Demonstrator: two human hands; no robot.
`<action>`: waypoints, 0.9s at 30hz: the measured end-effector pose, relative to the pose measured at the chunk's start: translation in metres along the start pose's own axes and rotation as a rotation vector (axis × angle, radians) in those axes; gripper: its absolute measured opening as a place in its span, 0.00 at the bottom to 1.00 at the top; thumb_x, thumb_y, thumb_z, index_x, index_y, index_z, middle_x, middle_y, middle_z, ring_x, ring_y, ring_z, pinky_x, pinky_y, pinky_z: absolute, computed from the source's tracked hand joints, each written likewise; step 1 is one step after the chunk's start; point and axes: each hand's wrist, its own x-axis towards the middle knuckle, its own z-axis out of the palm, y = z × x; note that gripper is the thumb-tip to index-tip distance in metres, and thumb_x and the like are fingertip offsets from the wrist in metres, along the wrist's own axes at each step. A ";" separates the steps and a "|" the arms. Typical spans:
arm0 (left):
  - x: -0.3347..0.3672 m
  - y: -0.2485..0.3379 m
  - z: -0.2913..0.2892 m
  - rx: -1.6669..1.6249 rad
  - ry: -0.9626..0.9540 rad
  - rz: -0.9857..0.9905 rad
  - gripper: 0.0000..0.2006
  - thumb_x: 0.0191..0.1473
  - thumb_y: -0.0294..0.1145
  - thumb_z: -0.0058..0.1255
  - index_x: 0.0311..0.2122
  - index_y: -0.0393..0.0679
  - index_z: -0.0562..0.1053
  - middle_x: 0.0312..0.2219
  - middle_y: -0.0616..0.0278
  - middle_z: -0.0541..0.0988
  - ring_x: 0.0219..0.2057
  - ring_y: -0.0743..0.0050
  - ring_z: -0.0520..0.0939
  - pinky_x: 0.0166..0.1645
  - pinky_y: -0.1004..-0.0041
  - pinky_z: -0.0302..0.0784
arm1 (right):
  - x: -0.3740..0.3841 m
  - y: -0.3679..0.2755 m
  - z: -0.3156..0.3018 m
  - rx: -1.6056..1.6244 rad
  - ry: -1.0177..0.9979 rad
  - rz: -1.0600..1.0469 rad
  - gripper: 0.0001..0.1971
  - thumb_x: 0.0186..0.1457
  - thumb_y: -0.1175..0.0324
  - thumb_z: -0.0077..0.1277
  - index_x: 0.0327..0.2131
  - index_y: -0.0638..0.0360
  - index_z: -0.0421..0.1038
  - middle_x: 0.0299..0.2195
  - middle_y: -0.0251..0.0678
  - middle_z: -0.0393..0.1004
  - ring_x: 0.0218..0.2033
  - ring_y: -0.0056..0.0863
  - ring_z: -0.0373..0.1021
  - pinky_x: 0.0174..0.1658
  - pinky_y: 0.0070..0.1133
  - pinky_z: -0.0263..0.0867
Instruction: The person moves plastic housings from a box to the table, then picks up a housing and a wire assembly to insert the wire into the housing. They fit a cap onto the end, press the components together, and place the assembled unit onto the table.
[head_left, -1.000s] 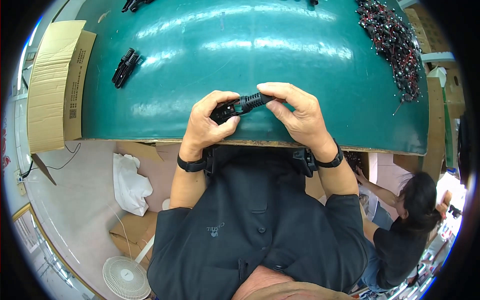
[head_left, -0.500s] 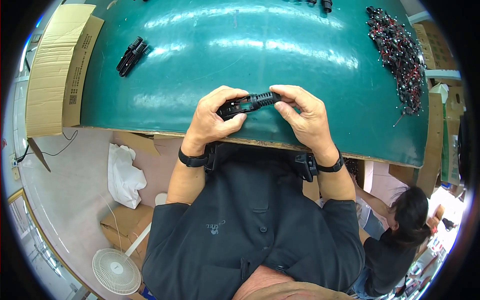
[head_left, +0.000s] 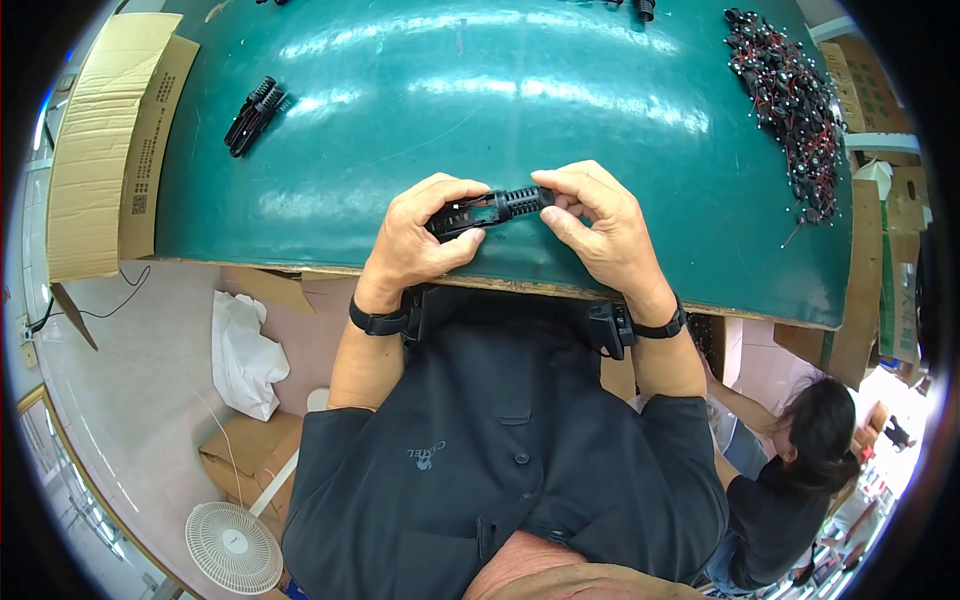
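Note:
A black plastic housing (head_left: pixel 484 214) with an open slot along its body and a ribbed, springlike neck lies across both hands, just above the table's near edge. My left hand (head_left: pixel 412 232) is closed round the wide left end, thumb below and fingers above. At the other end, the thumb and forefinger of my right hand (head_left: pixel 600 228) pinch the round tip of the ribbed neck. Inside the slot a small light-coloured spot shows, too small to name. Similar black ribbed housings (head_left: pixel 252 118) lie together farther off on the left.
The green table (head_left: pixel 400 120) has a worn front edge close to my body. At its left stands an open cardboard box (head_left: pixel 100 150). A heap of small black parts with red wires (head_left: pixel 790 115) covers the right side. Behind me at the right is another person (head_left: pixel 790 480).
The whole picture has shifted slightly left. Both hands keep nearly the same hold on the black housing, with the right fingertips still at the ribbed tip.

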 end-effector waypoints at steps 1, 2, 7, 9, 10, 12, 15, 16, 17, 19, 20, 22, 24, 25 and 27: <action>0.000 0.000 0.000 -0.001 -0.001 0.000 0.22 0.42 0.21 0.63 0.47 0.37 0.80 0.35 0.58 0.81 0.35 0.71 0.82 0.41 0.74 0.76 | 0.000 0.000 0.000 -0.001 0.001 0.001 0.16 0.56 0.83 0.58 0.49 0.63 0.79 0.41 0.33 0.74 0.37 0.17 0.72 0.40 0.15 0.72; -0.001 -0.001 0.000 -0.002 0.000 0.002 0.22 0.42 0.21 0.63 0.47 0.37 0.80 0.35 0.58 0.81 0.35 0.71 0.82 0.41 0.74 0.76 | -0.001 0.001 0.000 0.020 -0.005 0.017 0.16 0.56 0.84 0.58 0.49 0.63 0.78 0.42 0.33 0.74 0.37 0.17 0.73 0.41 0.15 0.72; 0.000 0.001 0.000 -0.007 -0.009 -0.001 0.22 0.42 0.21 0.63 0.47 0.37 0.80 0.35 0.58 0.82 0.35 0.71 0.82 0.42 0.74 0.76 | -0.003 0.007 0.000 0.146 -0.023 0.081 0.16 0.58 0.84 0.56 0.50 0.66 0.77 0.44 0.34 0.73 0.38 0.17 0.73 0.42 0.14 0.73; 0.000 0.001 0.000 -0.008 -0.012 -0.006 0.22 0.42 0.21 0.63 0.47 0.37 0.79 0.35 0.58 0.82 0.35 0.71 0.82 0.41 0.74 0.76 | -0.003 0.007 0.001 0.189 -0.028 0.097 0.16 0.58 0.85 0.55 0.50 0.67 0.76 0.45 0.34 0.72 0.38 0.17 0.74 0.42 0.14 0.74; 0.000 0.000 0.000 -0.007 -0.013 -0.003 0.22 0.42 0.21 0.63 0.47 0.37 0.79 0.35 0.58 0.82 0.35 0.71 0.82 0.41 0.74 0.76 | -0.003 0.006 0.001 0.199 -0.030 0.114 0.16 0.58 0.85 0.55 0.50 0.67 0.76 0.45 0.34 0.72 0.38 0.17 0.74 0.42 0.14 0.74; -0.001 0.000 0.000 -0.005 -0.013 0.003 0.22 0.42 0.21 0.63 0.47 0.37 0.79 0.35 0.59 0.82 0.35 0.71 0.82 0.41 0.74 0.76 | -0.003 0.005 0.001 0.220 -0.035 0.148 0.15 0.59 0.85 0.54 0.50 0.68 0.76 0.45 0.34 0.71 0.39 0.18 0.74 0.42 0.14 0.74; 0.000 0.000 -0.001 -0.003 -0.015 0.005 0.22 0.42 0.21 0.63 0.47 0.37 0.79 0.35 0.58 0.82 0.35 0.71 0.82 0.42 0.74 0.76 | -0.004 0.008 0.002 0.253 -0.030 0.154 0.16 0.59 0.85 0.54 0.51 0.67 0.76 0.45 0.34 0.72 0.38 0.17 0.74 0.42 0.14 0.74; 0.000 0.000 -0.001 -0.002 -0.015 0.005 0.22 0.42 0.21 0.63 0.47 0.37 0.79 0.35 0.58 0.82 0.35 0.71 0.82 0.42 0.74 0.76 | -0.004 0.008 0.002 0.270 -0.028 0.157 0.17 0.59 0.85 0.54 0.51 0.67 0.76 0.45 0.34 0.72 0.38 0.17 0.74 0.42 0.14 0.74; 0.000 0.000 -0.001 -0.002 -0.015 0.005 0.22 0.42 0.21 0.63 0.47 0.37 0.79 0.35 0.58 0.82 0.35 0.71 0.82 0.42 0.74 0.76 | -0.003 0.008 0.002 0.270 -0.029 0.157 0.17 0.59 0.85 0.54 0.51 0.67 0.76 0.45 0.34 0.72 0.38 0.17 0.74 0.42 0.14 0.74; 0.000 0.000 -0.001 -0.008 -0.013 0.004 0.22 0.42 0.21 0.63 0.47 0.37 0.79 0.35 0.58 0.82 0.36 0.71 0.82 0.42 0.74 0.77 | -0.003 0.008 0.003 0.206 -0.019 0.116 0.17 0.58 0.85 0.55 0.52 0.66 0.77 0.46 0.34 0.72 0.38 0.17 0.73 0.42 0.14 0.74; 0.000 -0.001 0.000 -0.011 -0.012 0.002 0.22 0.42 0.21 0.63 0.47 0.37 0.79 0.35 0.58 0.82 0.36 0.71 0.82 0.42 0.74 0.77 | -0.003 0.009 0.004 0.174 -0.014 0.096 0.18 0.58 0.85 0.55 0.52 0.66 0.77 0.46 0.34 0.72 0.38 0.16 0.73 0.42 0.14 0.74; -0.001 -0.001 0.000 -0.011 -0.013 0.003 0.22 0.42 0.21 0.63 0.47 0.37 0.79 0.35 0.58 0.82 0.36 0.71 0.82 0.42 0.73 0.77 | -0.004 0.007 0.003 0.162 -0.023 0.085 0.17 0.59 0.85 0.55 0.52 0.65 0.77 0.46 0.34 0.72 0.38 0.17 0.73 0.42 0.14 0.74; -0.001 0.000 0.000 -0.011 -0.017 0.006 0.22 0.42 0.21 0.63 0.47 0.37 0.79 0.35 0.58 0.82 0.36 0.71 0.82 0.42 0.73 0.77 | -0.005 0.004 0.001 0.140 -0.036 0.060 0.17 0.59 0.83 0.57 0.52 0.65 0.78 0.46 0.34 0.73 0.39 0.17 0.73 0.42 0.14 0.74; -0.001 0.000 0.000 -0.012 -0.017 0.005 0.22 0.42 0.21 0.63 0.47 0.37 0.79 0.35 0.58 0.82 0.36 0.71 0.82 0.42 0.73 0.77 | -0.005 0.004 0.001 0.140 -0.037 0.062 0.17 0.59 0.83 0.57 0.52 0.65 0.78 0.46 0.34 0.73 0.39 0.17 0.73 0.42 0.14 0.74; -0.002 0.000 0.000 -0.011 -0.019 0.004 0.22 0.42 0.21 0.63 0.47 0.37 0.79 0.35 0.58 0.82 0.36 0.70 0.82 0.42 0.73 0.77 | -0.005 0.004 0.000 0.122 -0.035 0.062 0.16 0.59 0.82 0.59 0.51 0.65 0.78 0.46 0.34 0.74 0.40 0.17 0.74 0.43 0.14 0.74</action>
